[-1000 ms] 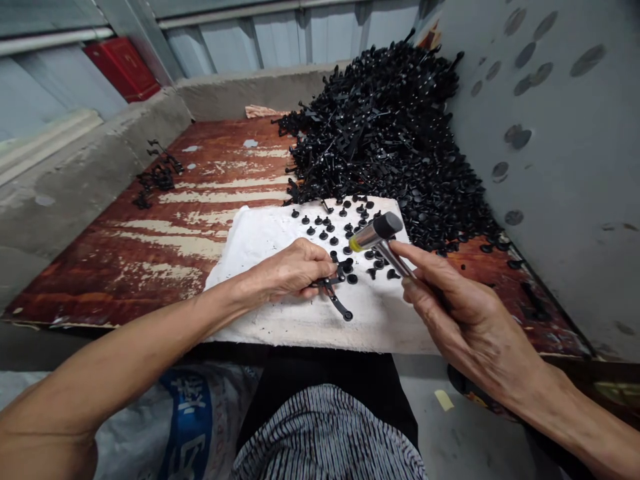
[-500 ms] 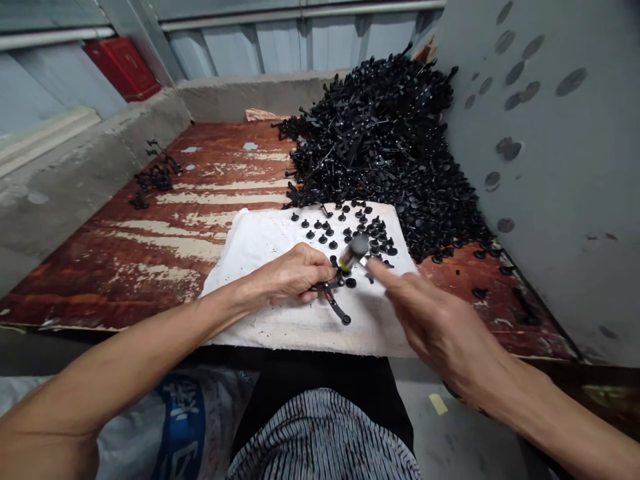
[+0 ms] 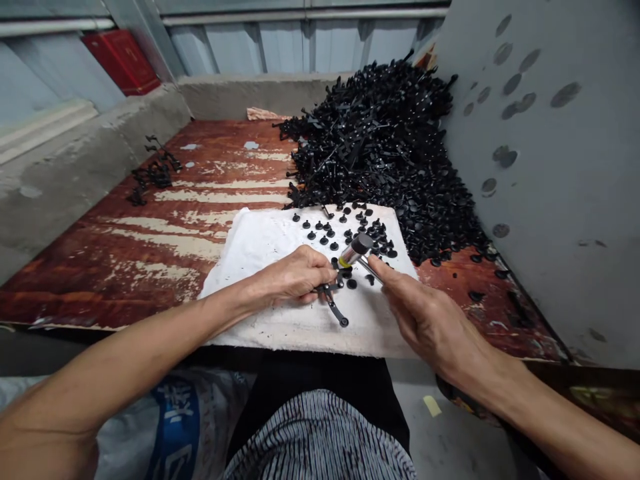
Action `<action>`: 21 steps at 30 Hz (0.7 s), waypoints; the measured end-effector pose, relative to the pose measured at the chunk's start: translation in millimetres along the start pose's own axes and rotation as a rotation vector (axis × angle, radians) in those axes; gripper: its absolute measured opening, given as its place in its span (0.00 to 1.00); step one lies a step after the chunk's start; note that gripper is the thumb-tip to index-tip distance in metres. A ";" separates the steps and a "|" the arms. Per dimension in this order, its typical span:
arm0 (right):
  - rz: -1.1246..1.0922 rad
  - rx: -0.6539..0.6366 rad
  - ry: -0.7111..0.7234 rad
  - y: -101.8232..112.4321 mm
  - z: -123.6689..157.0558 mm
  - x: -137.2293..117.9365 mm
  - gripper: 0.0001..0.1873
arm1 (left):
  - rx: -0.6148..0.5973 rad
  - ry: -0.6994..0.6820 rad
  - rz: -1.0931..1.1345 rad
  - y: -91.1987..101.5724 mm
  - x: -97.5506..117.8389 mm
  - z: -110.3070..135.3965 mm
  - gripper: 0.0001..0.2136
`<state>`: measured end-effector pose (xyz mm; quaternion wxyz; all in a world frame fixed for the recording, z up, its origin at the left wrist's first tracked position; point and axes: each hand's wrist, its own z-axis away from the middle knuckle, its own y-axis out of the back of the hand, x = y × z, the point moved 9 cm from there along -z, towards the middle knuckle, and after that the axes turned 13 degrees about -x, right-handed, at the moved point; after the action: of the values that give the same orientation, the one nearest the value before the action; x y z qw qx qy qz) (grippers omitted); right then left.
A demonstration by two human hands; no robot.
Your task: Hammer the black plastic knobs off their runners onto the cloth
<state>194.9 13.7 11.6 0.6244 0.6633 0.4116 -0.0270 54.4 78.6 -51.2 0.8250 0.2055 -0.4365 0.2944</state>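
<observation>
My left hand [image 3: 307, 272] is closed on a black part with jointed arms [image 3: 336, 310], one of which points down toward the near edge of the white cloth [image 3: 265, 247]. In my right hand [image 3: 425, 310] is a small mallet [image 3: 358, 248] with a metal head, a dark face on top and a yellow face below. Its yellow face is right by the black part, close to my left fingertips; whether they touch I cannot tell. Several small black round pieces with stems [image 3: 324, 240] stand on the cloth beyond my hands.
A large heap of black parts [image 3: 370, 147] fills the back right of the worn red-brown board [image 3: 200, 220]. A few black parts [image 3: 155, 173] lie at the left. A grey panel [image 3: 545, 167] bounds the right side, a low ledge [image 3: 250, 93] the back.
The mallet head, blurred before, now shows sharply at nearly the same spot. My left hand still grips the black part, hardly moved.
</observation>
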 end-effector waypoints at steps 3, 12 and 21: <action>-0.118 0.024 -0.077 11.0 -4.8 0.3 0.22 | -0.045 -0.061 -0.035 -1.4 7.6 6.4 0.12; -0.719 -0.126 -0.378 -22.2 -8.7 18.4 0.13 | -0.361 -0.231 -0.372 -45.1 24.0 24.1 0.11; -0.896 -0.237 -0.413 -48.8 -4.0 9.7 0.12 | -0.254 -0.334 -0.645 -57.3 34.4 41.7 0.10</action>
<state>171.1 16.4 -32.2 0.6909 0.3268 0.5239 -0.3759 82.8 21.8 -4.6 0.8115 0.2736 -0.5110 -0.0740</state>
